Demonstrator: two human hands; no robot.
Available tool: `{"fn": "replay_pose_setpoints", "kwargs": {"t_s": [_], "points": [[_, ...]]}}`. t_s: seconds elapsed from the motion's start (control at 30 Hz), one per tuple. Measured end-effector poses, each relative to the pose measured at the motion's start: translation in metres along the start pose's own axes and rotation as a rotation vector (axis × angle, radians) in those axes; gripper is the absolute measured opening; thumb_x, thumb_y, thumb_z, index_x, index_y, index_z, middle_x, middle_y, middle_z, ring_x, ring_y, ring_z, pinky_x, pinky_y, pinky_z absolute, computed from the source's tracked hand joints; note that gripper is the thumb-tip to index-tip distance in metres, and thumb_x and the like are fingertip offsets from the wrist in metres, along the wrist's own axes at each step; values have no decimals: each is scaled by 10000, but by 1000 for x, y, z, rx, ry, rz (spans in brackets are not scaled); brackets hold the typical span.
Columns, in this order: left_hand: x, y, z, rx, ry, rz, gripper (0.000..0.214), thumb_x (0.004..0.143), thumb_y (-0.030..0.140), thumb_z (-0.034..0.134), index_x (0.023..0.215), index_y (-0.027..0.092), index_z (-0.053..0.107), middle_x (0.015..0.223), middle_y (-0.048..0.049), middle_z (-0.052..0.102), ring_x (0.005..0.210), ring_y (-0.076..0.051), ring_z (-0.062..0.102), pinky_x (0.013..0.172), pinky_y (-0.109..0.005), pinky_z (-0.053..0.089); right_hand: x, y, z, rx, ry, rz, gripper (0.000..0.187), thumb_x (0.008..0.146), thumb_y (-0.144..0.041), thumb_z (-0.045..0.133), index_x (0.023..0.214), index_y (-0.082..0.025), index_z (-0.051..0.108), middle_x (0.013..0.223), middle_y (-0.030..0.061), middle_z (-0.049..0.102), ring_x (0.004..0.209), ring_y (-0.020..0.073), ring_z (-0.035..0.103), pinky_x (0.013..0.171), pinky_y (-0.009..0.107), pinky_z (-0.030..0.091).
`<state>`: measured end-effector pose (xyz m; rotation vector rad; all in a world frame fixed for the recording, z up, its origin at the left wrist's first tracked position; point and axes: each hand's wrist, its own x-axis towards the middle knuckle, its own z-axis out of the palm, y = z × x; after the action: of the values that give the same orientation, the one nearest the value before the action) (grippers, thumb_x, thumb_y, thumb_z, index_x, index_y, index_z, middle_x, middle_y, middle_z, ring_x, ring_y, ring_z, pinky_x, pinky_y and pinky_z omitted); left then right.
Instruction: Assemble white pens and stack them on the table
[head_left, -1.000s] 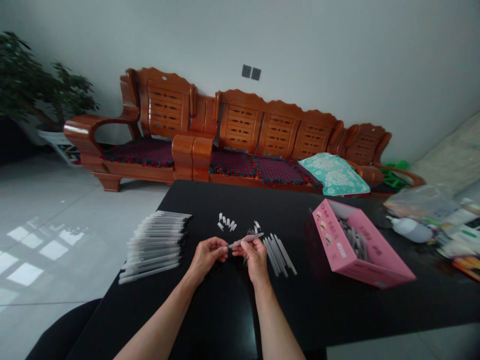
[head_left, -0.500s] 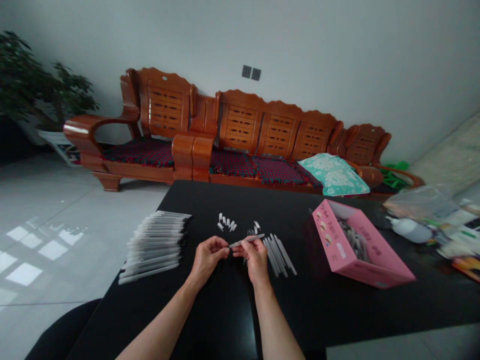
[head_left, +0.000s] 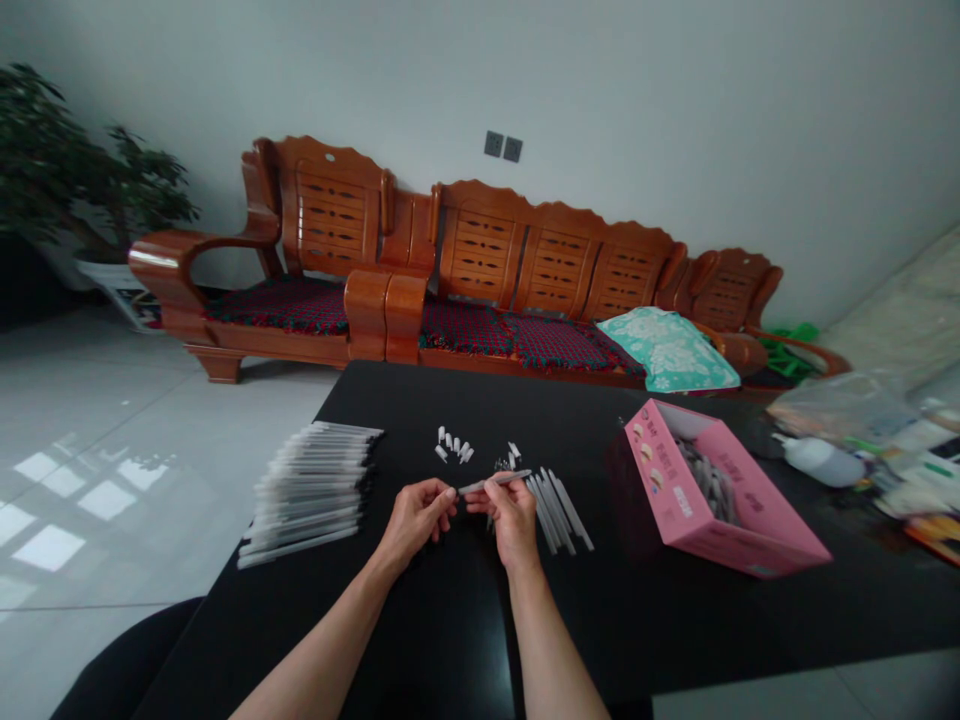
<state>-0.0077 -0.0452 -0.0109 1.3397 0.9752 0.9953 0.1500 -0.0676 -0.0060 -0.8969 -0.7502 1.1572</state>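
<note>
My right hand [head_left: 512,515] holds a slim grey pen-like tube [head_left: 480,485] between thumb and fingers, its far end pointing right. My left hand [head_left: 421,510] is pinched at the tube's dark left end; whatever sits between those fingertips is too small to make out. Beyond the hands, several short white caps [head_left: 456,444] lie loose on the black table [head_left: 450,620]. A few more small white and dark pieces [head_left: 513,457] are just past my right hand. Close to its right side lies a short row of grey tubes [head_left: 559,512].
Many whitish tubes with dark ends [head_left: 311,490] are stacked at the table's left. An open pink box [head_left: 675,490] holding grey pieces stands at right. Past it are a white bottle [head_left: 814,458] and plastic bags. A wooden sofa [head_left: 480,250] runs behind the table.
My left hand's fingers have shifted slightly at the tube's left end, with the thumb raised a little. The right hand and its tube have barely moved.
</note>
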Motion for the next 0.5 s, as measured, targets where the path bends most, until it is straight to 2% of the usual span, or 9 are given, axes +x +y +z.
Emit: {"fn": "replay_pose_setpoints", "kwargs": {"t_s": [0.13, 0.33, 0.5], "points": [[0, 2, 0, -25, 0, -3, 328, 811, 440, 609, 733, 121, 607, 560, -9, 597, 389, -72, 487, 356, -154, 352, 0, 1, 0, 6, 5, 4, 297, 750, -311, 744, 910, -166, 540, 729, 42, 724, 626, 204, 722, 533, 280, 592], [0, 7, 2, -89, 31, 1, 292, 714, 362, 719, 849, 123, 618, 589, -5, 603, 501, -128, 581, 422, -196, 458, 0, 1, 0, 19, 16, 4, 298, 740, -310, 753, 902, -166, 548, 735, 39, 725, 623, 208, 722, 529, 287, 592], [-1, 2, 1, 21, 10, 23, 352, 827, 463, 570, 783, 120, 636, 575, -17, 605, 378, -74, 483, 331, -153, 328, 0, 0, 0, -2, -9, -6, 272, 760, -312, 731, 891, -164, 544, 738, 41, 725, 624, 205, 722, 536, 288, 591]]}}
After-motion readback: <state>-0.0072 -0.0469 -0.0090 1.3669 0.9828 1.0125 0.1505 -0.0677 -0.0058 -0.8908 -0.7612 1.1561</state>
